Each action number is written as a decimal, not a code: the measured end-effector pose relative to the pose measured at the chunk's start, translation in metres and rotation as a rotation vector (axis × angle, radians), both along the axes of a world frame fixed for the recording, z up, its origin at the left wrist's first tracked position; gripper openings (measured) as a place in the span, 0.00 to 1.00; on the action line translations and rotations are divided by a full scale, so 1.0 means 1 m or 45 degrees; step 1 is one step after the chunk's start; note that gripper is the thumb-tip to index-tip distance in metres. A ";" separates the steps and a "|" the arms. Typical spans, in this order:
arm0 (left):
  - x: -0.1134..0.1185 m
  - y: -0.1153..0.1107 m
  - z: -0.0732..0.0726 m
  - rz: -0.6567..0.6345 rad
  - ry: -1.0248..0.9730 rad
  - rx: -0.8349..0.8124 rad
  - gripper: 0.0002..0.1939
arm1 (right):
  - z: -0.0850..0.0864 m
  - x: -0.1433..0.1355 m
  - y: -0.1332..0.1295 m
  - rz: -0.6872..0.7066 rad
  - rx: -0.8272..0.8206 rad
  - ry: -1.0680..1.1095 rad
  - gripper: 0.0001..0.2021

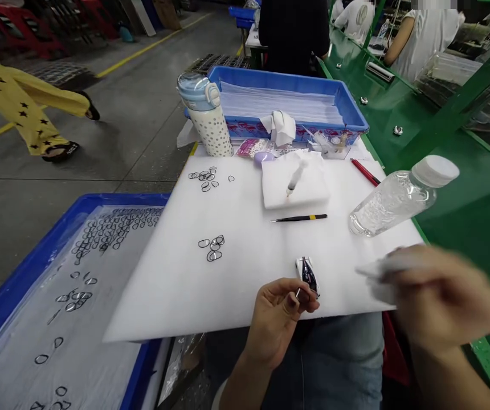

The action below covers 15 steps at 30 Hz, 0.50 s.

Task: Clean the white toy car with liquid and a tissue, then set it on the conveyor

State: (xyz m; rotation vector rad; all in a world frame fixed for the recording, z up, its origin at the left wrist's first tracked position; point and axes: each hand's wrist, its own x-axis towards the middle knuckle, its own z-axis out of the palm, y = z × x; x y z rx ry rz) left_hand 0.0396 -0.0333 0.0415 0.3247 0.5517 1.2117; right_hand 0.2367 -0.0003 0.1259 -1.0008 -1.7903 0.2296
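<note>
My left hand (277,319) is at the front edge of the white foam board (245,239), thumb and fingers pinched on a small, shiny dark piece (298,294) whose kind I cannot make out. Just beyond those fingertips lies a small white and glossy black object (307,274). Smeared by motion, my right hand (445,299) is over the board's right edge, closed around a pale, thin-tipped thing (392,266) too blurred to name. Thin black loops lie on the board in a near cluster (213,249) and a far cluster (204,176).
A black stick tool (299,218) lies before a white pad (273,185) bearing a syringe (297,177). Around stand a water bottle (392,202), a dotted tumbler (211,128) and a blue tray (288,80). More loops fill the left tray (85,199). A person (27,108) walks at left.
</note>
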 end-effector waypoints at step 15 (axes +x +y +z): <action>-0.004 -0.003 0.006 0.065 0.246 0.101 0.11 | -0.023 -0.013 -0.025 -0.028 -0.011 -0.209 0.15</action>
